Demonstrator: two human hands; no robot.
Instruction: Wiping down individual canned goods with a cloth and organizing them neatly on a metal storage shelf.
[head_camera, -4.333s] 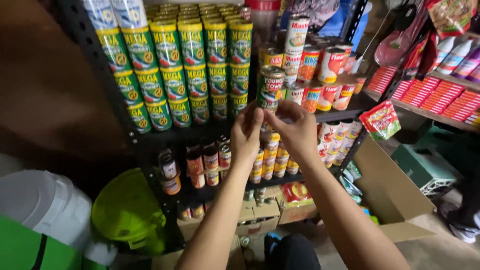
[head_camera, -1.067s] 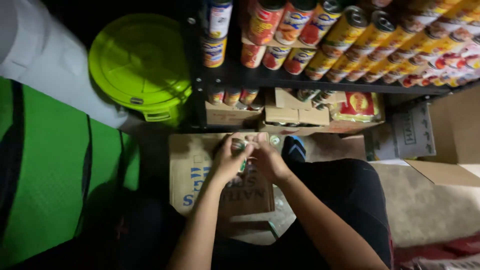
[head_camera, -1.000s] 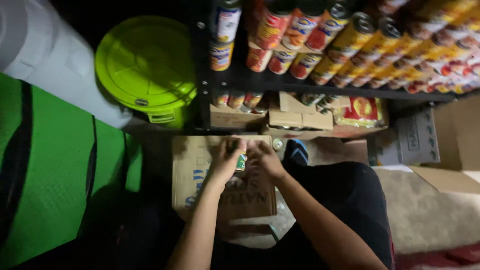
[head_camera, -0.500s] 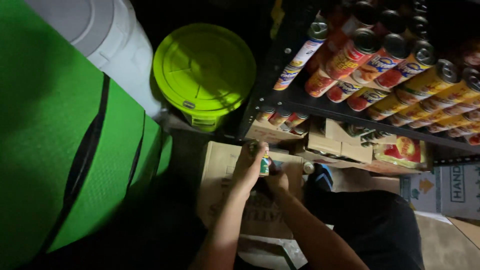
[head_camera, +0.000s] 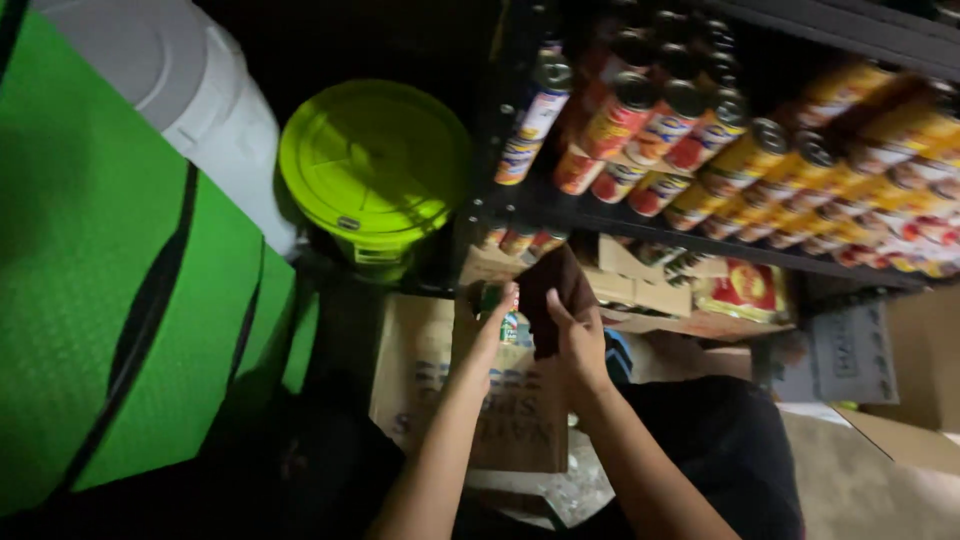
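My left hand (head_camera: 487, 322) is closed around a small can (head_camera: 503, 318) with a green and white label, held over a brown cardboard box (head_camera: 470, 400) on the floor. Beside it, my right hand (head_camera: 573, 335) grips a dark brown cloth (head_camera: 553, 292) that touches the can's side. Both hands are close together in front of the lowest shelf of a black metal rack (head_camera: 620, 222).
The rack holds rows of cans (head_camera: 700, 130) with red, yellow and white labels. A lime-green lidded bucket (head_camera: 372, 165) stands left of the rack, a white bucket (head_camera: 190, 110) behind it and a green bag (head_camera: 110, 290) at far left. Open cardboard boxes (head_camera: 900, 380) lie at right.
The view dropped from the upper shelves to the floor box. My hands came down with the can; the dark cloth now shows in my right hand against it.
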